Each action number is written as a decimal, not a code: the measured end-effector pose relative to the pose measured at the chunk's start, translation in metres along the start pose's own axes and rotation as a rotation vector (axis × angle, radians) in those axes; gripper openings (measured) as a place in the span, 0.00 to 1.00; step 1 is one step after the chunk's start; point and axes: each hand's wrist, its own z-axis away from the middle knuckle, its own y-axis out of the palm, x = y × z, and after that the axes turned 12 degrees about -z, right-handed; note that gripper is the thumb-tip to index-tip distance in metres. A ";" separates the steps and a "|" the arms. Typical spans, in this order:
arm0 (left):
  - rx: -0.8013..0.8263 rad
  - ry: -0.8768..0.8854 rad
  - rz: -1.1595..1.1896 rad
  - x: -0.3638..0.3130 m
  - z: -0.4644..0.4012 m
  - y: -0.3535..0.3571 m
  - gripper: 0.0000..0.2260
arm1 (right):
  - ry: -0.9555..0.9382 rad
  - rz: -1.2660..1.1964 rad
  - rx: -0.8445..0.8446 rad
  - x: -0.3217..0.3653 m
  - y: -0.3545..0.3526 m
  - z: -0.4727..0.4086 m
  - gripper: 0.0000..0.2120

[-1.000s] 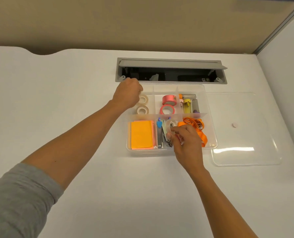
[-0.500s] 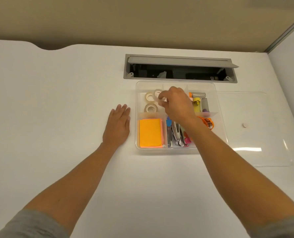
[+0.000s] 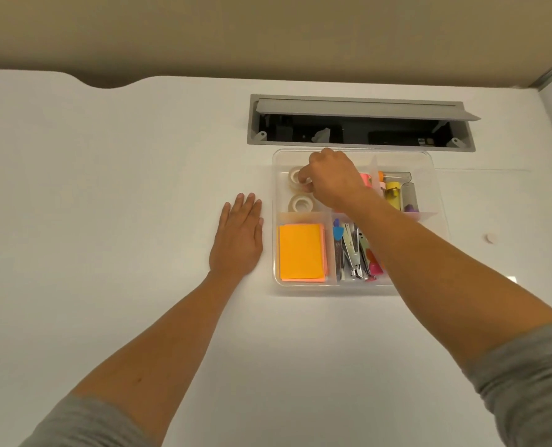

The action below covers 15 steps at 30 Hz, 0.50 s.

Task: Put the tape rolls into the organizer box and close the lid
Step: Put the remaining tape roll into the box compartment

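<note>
My right hand (image 3: 331, 180) has moved deeper into the organizer box (image 3: 437, 201), fingers pinched on a clear tape roll (image 3: 303, 185) above its back-left compartment; my left hand (image 3: 238, 240) stays flat, fingers together. The lid (image 3: 506, 221) waits.

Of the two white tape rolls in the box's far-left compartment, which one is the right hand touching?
The farther white tape roll: the right hand's fingertips rest on it. The nearer white tape roll lies untouched, closer to the orange notes.
</note>
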 end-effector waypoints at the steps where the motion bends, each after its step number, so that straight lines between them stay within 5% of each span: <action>1: -0.002 -0.001 -0.002 0.000 0.000 0.000 0.22 | 0.001 0.012 0.008 -0.001 0.002 -0.001 0.10; 15: -0.006 -0.004 0.003 0.001 0.000 0.001 0.23 | -0.048 0.187 0.061 -0.002 0.006 -0.002 0.13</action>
